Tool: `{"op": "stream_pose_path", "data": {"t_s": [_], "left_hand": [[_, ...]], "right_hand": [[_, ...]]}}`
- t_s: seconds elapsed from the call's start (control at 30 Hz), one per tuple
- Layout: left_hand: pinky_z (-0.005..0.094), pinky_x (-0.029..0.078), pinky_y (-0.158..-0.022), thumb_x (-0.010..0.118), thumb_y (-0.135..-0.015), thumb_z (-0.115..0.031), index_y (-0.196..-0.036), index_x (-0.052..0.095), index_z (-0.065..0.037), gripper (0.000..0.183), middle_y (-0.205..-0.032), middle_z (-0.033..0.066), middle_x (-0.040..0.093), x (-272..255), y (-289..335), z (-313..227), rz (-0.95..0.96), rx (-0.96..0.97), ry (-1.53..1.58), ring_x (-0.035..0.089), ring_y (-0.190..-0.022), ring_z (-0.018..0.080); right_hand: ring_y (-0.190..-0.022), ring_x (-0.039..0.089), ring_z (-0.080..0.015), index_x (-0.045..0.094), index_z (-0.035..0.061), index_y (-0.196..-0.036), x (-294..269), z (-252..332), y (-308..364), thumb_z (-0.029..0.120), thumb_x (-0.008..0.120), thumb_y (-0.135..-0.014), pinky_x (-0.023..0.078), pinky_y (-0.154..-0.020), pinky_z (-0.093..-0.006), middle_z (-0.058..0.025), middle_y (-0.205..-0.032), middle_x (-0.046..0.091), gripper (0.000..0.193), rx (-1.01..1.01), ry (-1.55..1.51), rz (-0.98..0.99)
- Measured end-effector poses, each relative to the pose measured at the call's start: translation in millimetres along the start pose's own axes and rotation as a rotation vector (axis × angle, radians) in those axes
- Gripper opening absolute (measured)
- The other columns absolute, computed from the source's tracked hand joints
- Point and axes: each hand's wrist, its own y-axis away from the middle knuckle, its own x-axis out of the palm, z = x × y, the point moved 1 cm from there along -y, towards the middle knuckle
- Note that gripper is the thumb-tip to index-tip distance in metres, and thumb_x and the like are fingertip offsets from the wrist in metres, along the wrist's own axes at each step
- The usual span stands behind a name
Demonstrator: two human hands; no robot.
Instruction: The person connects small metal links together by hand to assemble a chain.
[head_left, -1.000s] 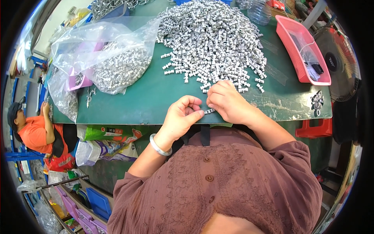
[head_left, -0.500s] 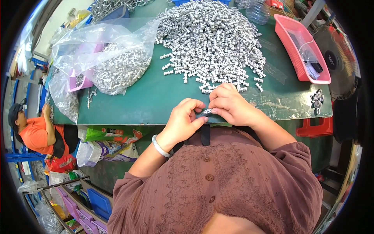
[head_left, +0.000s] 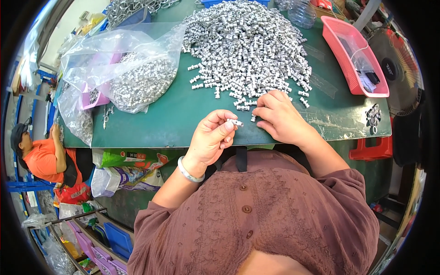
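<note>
In my left hand (head_left: 213, 137), thumb and fingertips pinch a small silvery metal fitting (head_left: 235, 123) with ridged rings, just above the table's near edge. My right hand (head_left: 280, 117) rests at the front of a big heap of similar fittings (head_left: 250, 50). Its fingers are bent, and another small fitting (head_left: 253, 118) shows at the tips of its thumb and forefinger. A few loose fittings (head_left: 243, 107) lie between the heap and my hands.
The green table (head_left: 151, 130) carries a clear plastic bag of small metal parts (head_left: 144, 82) at left. On the right stand a pink basket (head_left: 355, 59) and a little group of dark rings (head_left: 373, 117). A fan (head_left: 389, 68) is beyond. Another person (head_left: 43, 156) works at far left.
My hands have moved apart. The left has lifted slightly with a fitting in its fingertips, while the right has shifted a little right and outward toward the heap's front edge.
</note>
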Motion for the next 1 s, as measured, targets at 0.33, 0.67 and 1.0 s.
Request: {"op": "stream_pose_path", "data": {"t_s": [0.33, 0.67, 1.0], "left_hand": [[0.0141, 0.029, -0.043, 0.049, -0.088, -0.013, -0.093, 0.052, -0.007, 0.008, -0.081, 0.0019, 0.047, -1.2, -3.6, 0.5, 0.072, -0.144, 0.289, 0.036, -0.057, 0.005], [0.0168, 0.037, -0.048, 0.05, -0.086, -0.013, -0.09, 0.052, -0.003, 0.011, -0.082, 0.006, 0.049, 2.4, -5.3, 1.4, -0.092, -0.252, 0.482, 0.042, -0.06, 0.0096], [0.0177, 0.035, -0.047, 0.053, -0.085, -0.016, -0.089, 0.053, -0.006, 0.011, -0.077, 0.0049, 0.054, 9.9, -6.2, 8.8, -0.148, -0.213, 0.182, 0.045, -0.059, 0.0095]], "right_hand": [[-0.081, 0.045, -0.0235, 0.06, 0.0074, -0.08, 4.7, -2.4, 2.7, 0.01, 0.058, -0.071, 0.035, -0.073, -0.0339, -0.0057, -0.08, 0.049, 0.01, 0.012, 0.086, 0.019], [-0.083, 0.045, -0.0252, 0.053, 0.0052, -0.076, 11.4, -4.6, 0.4, 0.008, 0.062, -0.069, 0.036, -0.074, -0.0345, -0.0062, -0.084, 0.049, 0.012, -0.024, 0.034, 0.012], [-0.07, 0.05, -0.0275, 0.048, 0.0047, -0.08, 6.2, 3.4, -1.5, 0.001, 0.06, -0.072, 0.04, -0.062, -0.0346, -0.0081, -0.075, 0.051, 0.015, -0.053, -0.349, -0.192]]}}
